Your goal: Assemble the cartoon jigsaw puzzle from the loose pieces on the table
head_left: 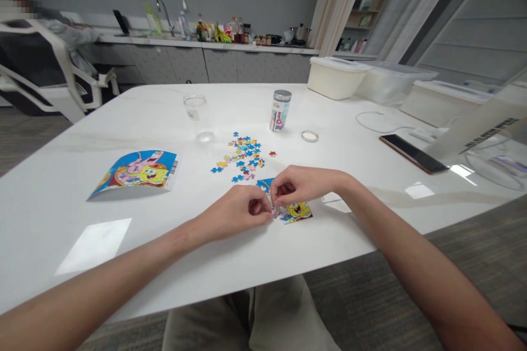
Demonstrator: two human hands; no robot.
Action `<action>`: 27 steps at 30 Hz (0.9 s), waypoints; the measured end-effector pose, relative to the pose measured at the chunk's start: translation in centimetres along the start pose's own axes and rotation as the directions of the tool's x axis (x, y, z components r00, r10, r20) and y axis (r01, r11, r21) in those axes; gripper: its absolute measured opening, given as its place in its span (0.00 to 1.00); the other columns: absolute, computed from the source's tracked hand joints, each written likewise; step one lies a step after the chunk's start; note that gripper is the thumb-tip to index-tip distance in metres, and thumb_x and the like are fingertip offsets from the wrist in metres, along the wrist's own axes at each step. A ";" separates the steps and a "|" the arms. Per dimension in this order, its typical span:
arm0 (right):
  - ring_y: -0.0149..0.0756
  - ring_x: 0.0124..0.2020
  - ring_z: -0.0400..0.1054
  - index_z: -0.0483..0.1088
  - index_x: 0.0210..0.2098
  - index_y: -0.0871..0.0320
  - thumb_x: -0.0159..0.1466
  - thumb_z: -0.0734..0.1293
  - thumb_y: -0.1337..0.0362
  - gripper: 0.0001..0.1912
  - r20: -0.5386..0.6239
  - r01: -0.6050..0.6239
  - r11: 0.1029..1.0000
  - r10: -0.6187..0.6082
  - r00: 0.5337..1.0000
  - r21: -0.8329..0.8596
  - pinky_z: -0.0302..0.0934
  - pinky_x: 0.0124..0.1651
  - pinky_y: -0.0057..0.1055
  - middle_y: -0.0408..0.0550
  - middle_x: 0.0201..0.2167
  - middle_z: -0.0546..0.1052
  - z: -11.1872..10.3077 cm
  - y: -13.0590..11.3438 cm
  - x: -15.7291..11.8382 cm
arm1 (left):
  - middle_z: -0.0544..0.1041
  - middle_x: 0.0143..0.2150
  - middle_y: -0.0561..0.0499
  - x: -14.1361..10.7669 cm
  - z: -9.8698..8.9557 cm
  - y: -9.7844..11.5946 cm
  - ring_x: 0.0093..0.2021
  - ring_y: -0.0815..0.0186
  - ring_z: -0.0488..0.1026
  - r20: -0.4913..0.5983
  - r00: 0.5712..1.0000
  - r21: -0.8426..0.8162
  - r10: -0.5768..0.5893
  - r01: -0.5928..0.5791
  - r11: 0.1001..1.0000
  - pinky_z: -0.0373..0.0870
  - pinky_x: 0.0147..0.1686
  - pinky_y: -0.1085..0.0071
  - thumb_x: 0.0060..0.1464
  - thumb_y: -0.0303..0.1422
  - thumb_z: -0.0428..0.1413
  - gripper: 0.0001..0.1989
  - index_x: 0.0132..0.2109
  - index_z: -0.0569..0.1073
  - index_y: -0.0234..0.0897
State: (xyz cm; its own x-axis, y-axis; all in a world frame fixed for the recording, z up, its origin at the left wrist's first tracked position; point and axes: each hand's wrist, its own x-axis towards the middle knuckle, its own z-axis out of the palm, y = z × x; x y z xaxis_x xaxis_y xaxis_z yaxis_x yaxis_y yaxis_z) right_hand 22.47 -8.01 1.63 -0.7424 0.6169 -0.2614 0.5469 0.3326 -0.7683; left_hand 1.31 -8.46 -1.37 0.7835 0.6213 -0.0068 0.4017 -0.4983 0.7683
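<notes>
My left hand meets the joined puzzle section at its nine o'clock edge, thumb and forefinger brought close together. My right hand arches over its eleven o'clock side, fingers curled down. I can't tell whether either pinches a piece—my own fingers hide it. Working from both sides probably lets one hand steady what the other aligns.

The loose pieces spread toward eleven o'clock, within easy reach, I'd judge. The picture sheet lies between nine and ten, face up, likely for reference—its curved edge suggests it was rolled. At twelve stands the printed canister, with a round lid near one.
</notes>
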 end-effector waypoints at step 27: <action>0.26 0.24 0.62 0.74 0.31 0.61 0.57 0.64 0.67 0.06 -0.020 -0.074 0.992 0.073 0.997 -0.104 0.55 0.27 0.24 0.42 0.24 0.73 -0.5 0.5 -0.5 | 0.73 0.35 0.49 -0.5 0.2 -0.7 0.31 0.68 0.68 0.243 0.833 0.561 0.498 -0.539 0.628 0.65 0.32 0.71 0.64 0.25 0.44 0.15 0.49 0.73 0.39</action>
State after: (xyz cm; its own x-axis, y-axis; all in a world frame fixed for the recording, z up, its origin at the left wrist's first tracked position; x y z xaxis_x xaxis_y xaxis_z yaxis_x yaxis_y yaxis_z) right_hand 23.30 -7.77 1.70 -0.6927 0.6537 -0.3046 0.6379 0.3582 -0.6818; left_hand 0.79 -8.54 -2.02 0.9675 0.1222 0.2213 0.0958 -0.9873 0.1266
